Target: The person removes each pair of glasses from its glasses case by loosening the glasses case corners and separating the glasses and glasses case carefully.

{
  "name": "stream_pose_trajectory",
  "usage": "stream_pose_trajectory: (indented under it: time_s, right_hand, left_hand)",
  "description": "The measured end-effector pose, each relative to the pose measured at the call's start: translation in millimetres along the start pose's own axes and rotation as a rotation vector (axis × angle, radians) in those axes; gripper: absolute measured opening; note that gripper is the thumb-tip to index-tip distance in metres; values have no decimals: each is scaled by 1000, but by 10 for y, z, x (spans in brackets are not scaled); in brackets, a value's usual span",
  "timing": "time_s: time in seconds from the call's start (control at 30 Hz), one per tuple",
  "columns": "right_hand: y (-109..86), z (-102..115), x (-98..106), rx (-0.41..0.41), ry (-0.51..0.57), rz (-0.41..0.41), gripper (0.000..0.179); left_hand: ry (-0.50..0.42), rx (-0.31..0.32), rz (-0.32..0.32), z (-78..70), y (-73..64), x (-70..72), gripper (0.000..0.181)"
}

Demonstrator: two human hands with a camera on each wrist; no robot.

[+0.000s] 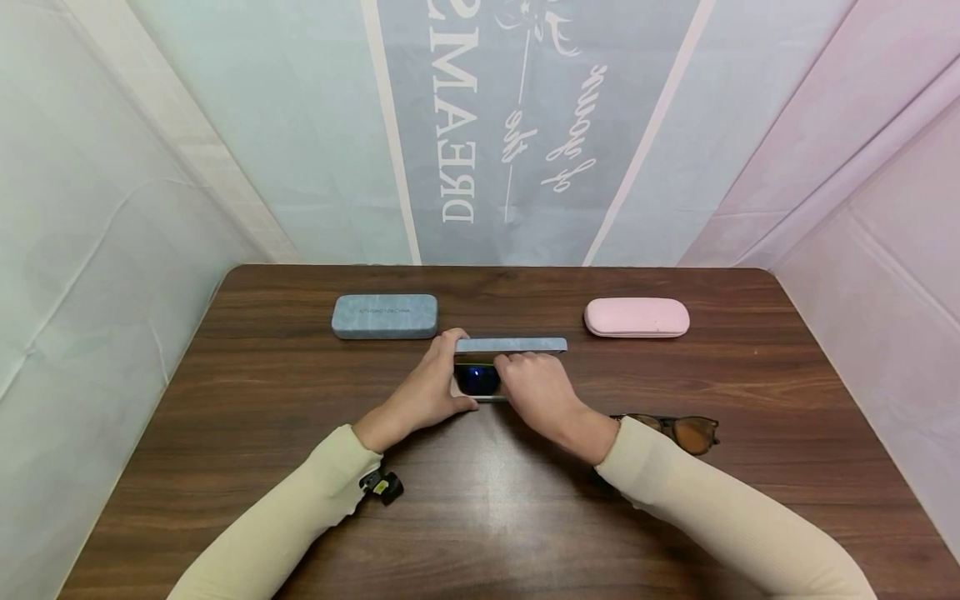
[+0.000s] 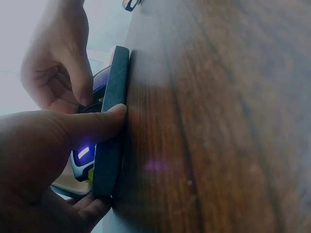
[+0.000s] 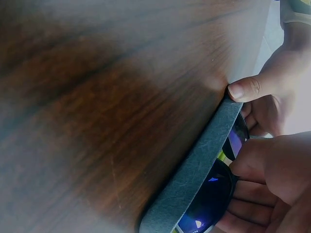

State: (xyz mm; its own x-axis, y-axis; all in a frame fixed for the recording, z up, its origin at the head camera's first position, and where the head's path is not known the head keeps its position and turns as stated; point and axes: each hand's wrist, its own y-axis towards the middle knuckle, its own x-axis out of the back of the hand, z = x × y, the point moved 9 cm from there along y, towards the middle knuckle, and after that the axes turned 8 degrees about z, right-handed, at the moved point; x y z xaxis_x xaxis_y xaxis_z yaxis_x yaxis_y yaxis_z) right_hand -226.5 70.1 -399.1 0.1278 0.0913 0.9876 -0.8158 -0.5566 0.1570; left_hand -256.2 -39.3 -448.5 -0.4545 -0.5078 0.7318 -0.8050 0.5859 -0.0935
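Open blue case (image 1: 512, 344), frame centre, sunglasses (image 1: 477, 381) inside.
Left hand (image 1: 422, 393) grips case's left end; right hand (image 1: 538, 392) pinches sunglasses, hiding one lens from head view. Amber-lensed glasses (image 1: 694, 434), lower right, partly sleeve-covered.

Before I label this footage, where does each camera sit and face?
Head: worn on the head, facing forward and down over the table; left grip, right grip and sleeves show.
Left wrist: worn there, facing the open case; left grip nearer, right grip beyond.
Right wrist: worn there, facing the sunglasses; right grip nearer, left grip beyond.
Shared: both wrist views show case, sunglasses, both grips.
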Motion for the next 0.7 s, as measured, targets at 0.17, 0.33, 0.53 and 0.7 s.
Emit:
stream_pose_trajectory:
  time_s: [0.17,0.33,0.53,0.7]
  right_hand:
    - [-5,-7,11,4,-11,-17,13]
    - [-11,-9,26,5,-16,-27,13]
    - [-31,-10,54,11,15,-37,13]
    - [-55,2,88,27,22,-59,13]
  left_hand:
    - [-1,8,3,-5,5,1,96]
    - [-8,11,3,-8,3,6,96]
    - [-6,8,1,-5,4,8,95]
    - [-13,14,10,-7,4,1,95]
